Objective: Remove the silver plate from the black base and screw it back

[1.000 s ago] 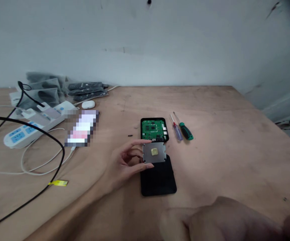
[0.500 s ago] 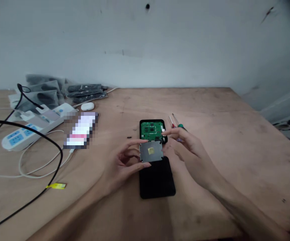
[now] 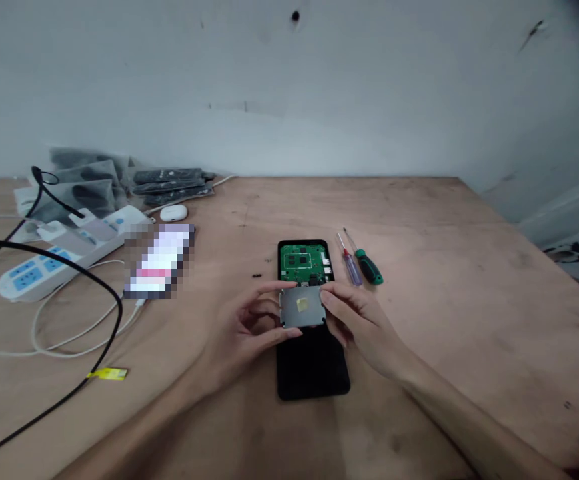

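- metal plate (image 3: 302,308): grey, square, with a small yellow pad (image 3: 301,304) near its middle; held just above the table (image 3: 469,300), between the open case and the black cover (image 3: 312,370)
- left hand (image 3: 247,330): fingers closed narrow on the plate's left edge, thumb on top, fingertips under the lower corner
- right hand (image 3: 357,320): fingertips pinch the plate's right edge; palm turned down
- open case (image 3: 280,257): lies just beyond the plate, with the green circuit board (image 3: 303,261) bare inside it; the plate's far edge is at or over the case's near end
- black cover: flat on the table, nearest the person, partly under the plate and both hands
- step in hand, as judged: the plate is carried level by both hands at the board
- next move, as judged: calls for an edge-only grip, the plate kept level and square to the case, the pad side untouched
- two screwdrivers (image 3: 362,265): side by side, right of the case, apart from both hands
- small dark screws (image 3: 257,274): loose, left of the case
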`<state>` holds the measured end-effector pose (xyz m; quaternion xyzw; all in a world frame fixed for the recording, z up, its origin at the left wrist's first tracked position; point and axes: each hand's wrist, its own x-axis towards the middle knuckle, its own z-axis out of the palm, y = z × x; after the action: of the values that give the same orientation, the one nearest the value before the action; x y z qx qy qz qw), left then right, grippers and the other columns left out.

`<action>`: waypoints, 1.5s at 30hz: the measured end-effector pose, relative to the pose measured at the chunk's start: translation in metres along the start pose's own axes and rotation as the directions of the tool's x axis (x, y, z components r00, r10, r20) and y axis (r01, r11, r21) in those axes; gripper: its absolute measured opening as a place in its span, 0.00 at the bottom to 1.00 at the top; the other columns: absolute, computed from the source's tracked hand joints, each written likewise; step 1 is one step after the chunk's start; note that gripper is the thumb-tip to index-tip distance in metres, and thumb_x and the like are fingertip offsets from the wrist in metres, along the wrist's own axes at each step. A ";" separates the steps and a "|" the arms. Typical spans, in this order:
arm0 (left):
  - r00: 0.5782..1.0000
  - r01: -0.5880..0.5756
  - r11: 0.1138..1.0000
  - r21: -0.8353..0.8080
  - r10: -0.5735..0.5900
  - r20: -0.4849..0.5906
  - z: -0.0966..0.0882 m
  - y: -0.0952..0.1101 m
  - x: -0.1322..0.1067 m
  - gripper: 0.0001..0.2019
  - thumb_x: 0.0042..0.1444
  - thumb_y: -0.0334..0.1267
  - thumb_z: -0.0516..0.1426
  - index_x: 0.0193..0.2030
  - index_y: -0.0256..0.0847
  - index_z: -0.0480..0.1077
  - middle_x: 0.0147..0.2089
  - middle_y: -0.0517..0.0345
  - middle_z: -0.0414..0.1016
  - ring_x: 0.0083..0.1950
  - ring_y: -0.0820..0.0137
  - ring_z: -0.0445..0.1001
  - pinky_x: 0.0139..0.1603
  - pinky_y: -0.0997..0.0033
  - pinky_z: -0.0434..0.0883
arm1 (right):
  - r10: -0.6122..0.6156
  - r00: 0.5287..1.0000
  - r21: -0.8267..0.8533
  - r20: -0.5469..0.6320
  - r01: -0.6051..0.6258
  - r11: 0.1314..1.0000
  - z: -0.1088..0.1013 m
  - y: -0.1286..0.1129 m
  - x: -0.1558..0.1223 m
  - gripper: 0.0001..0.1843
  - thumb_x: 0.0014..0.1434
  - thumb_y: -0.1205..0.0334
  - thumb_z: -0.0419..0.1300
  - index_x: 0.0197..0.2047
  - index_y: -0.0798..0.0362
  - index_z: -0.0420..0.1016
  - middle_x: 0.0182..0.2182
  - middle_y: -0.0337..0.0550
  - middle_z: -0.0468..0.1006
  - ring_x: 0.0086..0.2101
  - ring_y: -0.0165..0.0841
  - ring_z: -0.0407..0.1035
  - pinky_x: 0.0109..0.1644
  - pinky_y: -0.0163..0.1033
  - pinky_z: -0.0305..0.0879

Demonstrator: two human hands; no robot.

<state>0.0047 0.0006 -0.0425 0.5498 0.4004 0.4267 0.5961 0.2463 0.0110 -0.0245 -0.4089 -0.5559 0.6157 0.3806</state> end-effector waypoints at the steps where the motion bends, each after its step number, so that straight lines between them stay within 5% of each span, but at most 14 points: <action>1: 1.000 0.001 1.000 0.006 -0.001 0.002 0.000 0.000 0.000 0.32 0.58 0.39 0.76 0.68 0.49 0.75 0.40 0.59 0.82 0.39 0.73 0.78 0.38 0.80 0.73 | -0.005 1.000 0.003 -0.008 0.005 1.000 0.000 0.001 0.000 0.18 0.80 0.49 0.58 0.42 0.53 0.75 0.20 0.30 0.62 0.19 0.24 0.54 0.23 0.36 0.43; 12: 1.000 -0.016 1.000 0.025 0.016 -0.003 0.003 0.006 0.001 0.30 0.59 0.37 0.76 0.67 0.50 0.76 0.36 0.63 0.78 0.29 0.80 0.64 0.31 0.82 0.62 | -0.004 0.999 0.018 -0.039 0.005 1.000 -0.002 0.008 0.001 0.19 0.78 0.47 0.61 0.44 0.53 0.81 0.21 0.31 0.62 0.22 0.27 0.53 0.28 0.38 0.46; 18: 1.000 0.001 0.999 0.042 0.000 -0.011 0.004 0.007 0.000 0.29 0.60 0.40 0.75 0.67 0.48 0.76 0.38 0.60 0.80 0.34 0.76 0.72 0.35 0.80 0.67 | -0.019 0.999 0.011 -0.034 0.019 1.000 -0.002 0.006 0.002 0.18 0.78 0.48 0.61 0.44 0.53 0.82 0.23 0.31 0.61 0.23 0.27 0.52 0.29 0.38 0.48; 45: 1.000 -0.001 1.000 0.008 0.001 0.004 0.005 0.009 -0.001 0.28 0.61 0.39 0.75 0.66 0.47 0.75 0.37 0.60 0.80 0.32 0.78 0.69 0.31 0.80 0.63 | 0.051 0.998 0.053 -0.024 -0.049 0.997 -0.003 0.010 0.001 0.21 0.76 0.42 0.63 0.42 0.52 0.78 0.25 0.31 0.53 0.24 0.28 0.45 0.27 0.38 0.43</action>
<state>0.0086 -0.0015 -0.0329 0.5531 0.4008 0.4242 0.5946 0.2483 0.0124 -0.0346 -0.4202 -0.5243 0.6341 0.3825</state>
